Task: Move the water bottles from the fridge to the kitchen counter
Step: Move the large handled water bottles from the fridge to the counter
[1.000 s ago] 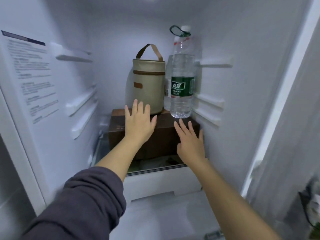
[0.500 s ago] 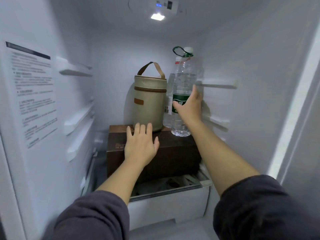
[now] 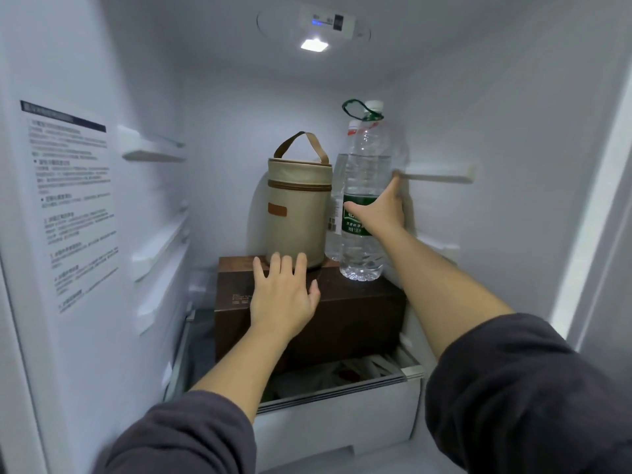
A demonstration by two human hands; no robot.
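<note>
my right hand [image 3: 379, 213] is gripping the water bottle [image 3: 364, 159], at one o'clock of my left hand [image 3: 282, 295], lying flat-fingered on the brown box [image 3: 359, 302].

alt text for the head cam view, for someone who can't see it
A person's right hand grips a green-labelled water bottle standing on a brown box inside a fridge; the left hand rests flat on the box. A beige zip bag and a second bottle stand beside it.
</note>
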